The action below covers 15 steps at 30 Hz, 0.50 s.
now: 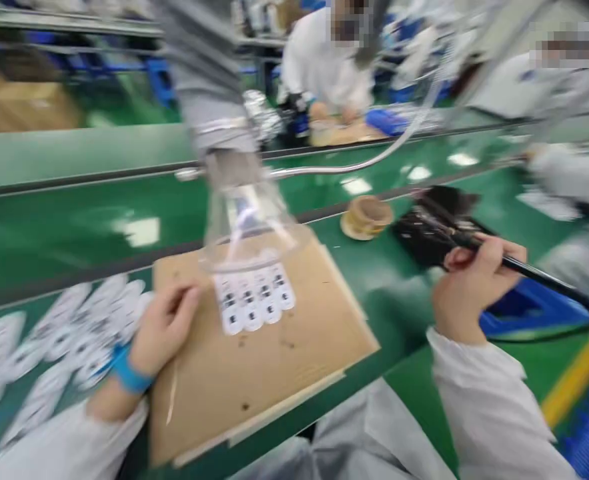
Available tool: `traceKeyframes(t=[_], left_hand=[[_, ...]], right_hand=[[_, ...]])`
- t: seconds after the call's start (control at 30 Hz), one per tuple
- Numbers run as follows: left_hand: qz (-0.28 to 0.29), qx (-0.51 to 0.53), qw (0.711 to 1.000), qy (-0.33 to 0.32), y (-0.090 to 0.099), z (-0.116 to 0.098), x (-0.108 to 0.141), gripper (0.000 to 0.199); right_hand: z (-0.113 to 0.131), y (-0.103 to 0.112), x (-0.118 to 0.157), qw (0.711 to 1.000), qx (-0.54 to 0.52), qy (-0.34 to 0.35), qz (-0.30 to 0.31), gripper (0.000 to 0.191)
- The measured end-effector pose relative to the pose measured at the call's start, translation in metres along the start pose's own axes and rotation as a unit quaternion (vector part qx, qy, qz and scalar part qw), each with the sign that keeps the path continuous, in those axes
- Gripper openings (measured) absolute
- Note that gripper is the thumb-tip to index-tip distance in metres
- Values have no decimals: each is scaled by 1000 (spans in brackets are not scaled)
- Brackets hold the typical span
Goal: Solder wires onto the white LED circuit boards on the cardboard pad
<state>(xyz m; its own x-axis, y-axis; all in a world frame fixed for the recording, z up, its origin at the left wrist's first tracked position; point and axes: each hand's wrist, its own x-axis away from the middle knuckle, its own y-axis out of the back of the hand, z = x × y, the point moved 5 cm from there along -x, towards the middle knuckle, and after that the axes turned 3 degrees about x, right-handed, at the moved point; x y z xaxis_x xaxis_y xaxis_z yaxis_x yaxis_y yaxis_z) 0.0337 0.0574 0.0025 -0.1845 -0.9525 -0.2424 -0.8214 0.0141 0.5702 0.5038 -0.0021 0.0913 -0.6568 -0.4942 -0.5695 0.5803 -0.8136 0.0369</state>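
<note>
My right hand [474, 287] is raised at the right and wrapped round the black handle of a soldering iron [544, 275], whose cable trails off right. The iron's front end points left over a dark, blurred holder [429, 227]. My left hand [167, 327], with a blue wristband [130, 370], rests by the left edge of a brown board [274, 360]. Its fingers are curled with thumb and forefinger close together; what they hold, if anything, is hidden. Right of it lies a panel of white round-ended boards [254, 300] with black parts, partly under a clear hood [249, 227].
Several white board panels [81, 327] are strewn at the left. A grey duct [209, 73] comes down to the hood. A yellowish roll [367, 217] stands behind the brown board. A blue tray [524, 307] is below my right hand. Co-workers sit across and right.
</note>
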Motion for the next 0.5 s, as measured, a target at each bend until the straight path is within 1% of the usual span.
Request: traceKeyframes(t=[0.03,0.07,0.1,0.13,0.17,0.2,0.23,0.27,0.33,0.4,0.43,0.5], left_hand=[[-19,-11,1000,22,16,7,9,26],[-26,-8,999,39,24,10,14,22],[-19,1,999,46,26,11,15,20],[-14,14,999,50,26,10,15,18],[-13,26,998,56,24,9,13,17],[-16,37,998,58,23,7,12,16],[-24,43,997,59,22,6,11,16],[-33,46,997,58,24,5,12,16],[-52,41,997,45,29,5,16,18],[-61,30,997,30,36,6,21,20],[-56,27,998,26,38,6,24,20],[-31,31,999,27,40,8,27,22]], right_hand=[[-7,-17,19,998,-57,-10,36,25],[-12,-38,40,987,-95,-42,122,20],[-11,-59,62,969,-129,-62,201,18],[-7,-80,82,945,-151,-79,279,20],[-1,-99,99,920,-163,-91,344,24],[6,-117,113,902,-169,-99,385,28],[11,-133,122,890,-170,-107,409,33],[15,-148,129,886,-170,-116,415,38],[16,-171,135,890,-166,-133,403,46],[11,-184,140,897,-157,-146,387,49],[8,-187,143,895,-151,-150,392,48],[-1,-187,149,882,-144,-155,421,43]])
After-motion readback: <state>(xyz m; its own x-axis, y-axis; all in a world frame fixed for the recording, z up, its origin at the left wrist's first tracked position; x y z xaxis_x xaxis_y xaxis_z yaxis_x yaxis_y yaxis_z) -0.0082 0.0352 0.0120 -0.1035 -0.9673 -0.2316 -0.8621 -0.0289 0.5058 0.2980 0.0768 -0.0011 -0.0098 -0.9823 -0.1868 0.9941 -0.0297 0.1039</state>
